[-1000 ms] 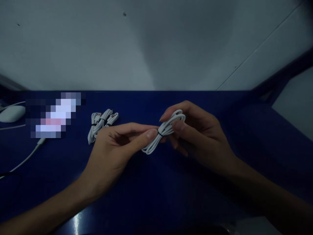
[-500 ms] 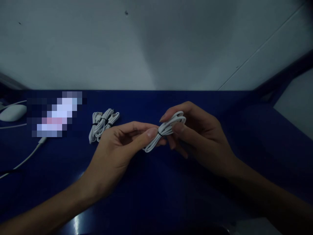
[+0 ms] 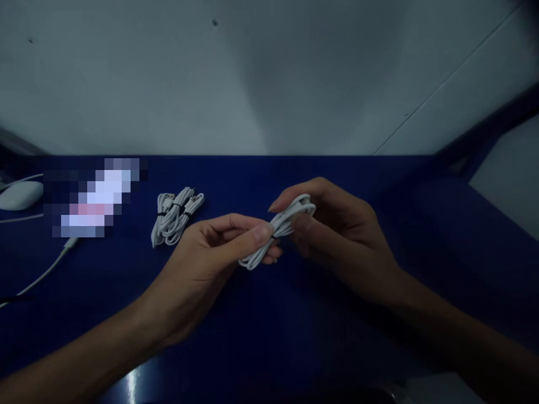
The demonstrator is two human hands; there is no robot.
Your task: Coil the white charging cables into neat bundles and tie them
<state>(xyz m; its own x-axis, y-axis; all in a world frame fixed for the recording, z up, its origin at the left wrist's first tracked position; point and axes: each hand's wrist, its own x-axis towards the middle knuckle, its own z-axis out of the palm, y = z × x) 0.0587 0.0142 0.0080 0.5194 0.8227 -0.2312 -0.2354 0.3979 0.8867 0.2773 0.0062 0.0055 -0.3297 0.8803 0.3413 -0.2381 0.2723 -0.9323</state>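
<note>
A coiled white cable bundle (image 3: 283,223) with a thin black tie round its middle hangs between both hands above the dark blue table (image 3: 269,314). My left hand (image 3: 210,252) pinches the bundle at the tie with thumb and forefinger. My right hand (image 3: 332,230) is closed round the bundle's upper loop end, thumb on top. Two more tied white cable bundles (image 3: 174,216) lie side by side on the table to the left of my left hand.
A white mouse (image 3: 19,195) sits at the far left edge. A blurred-out object (image 3: 95,197) lies beside it, with a white cord (image 3: 40,278) trailing from it toward the left front. A pale wall rises behind the table.
The bundle has dropped slightly and my left thumb and forefinger have slid up over the black tie. My right hand has closed in a little toward the left.
</note>
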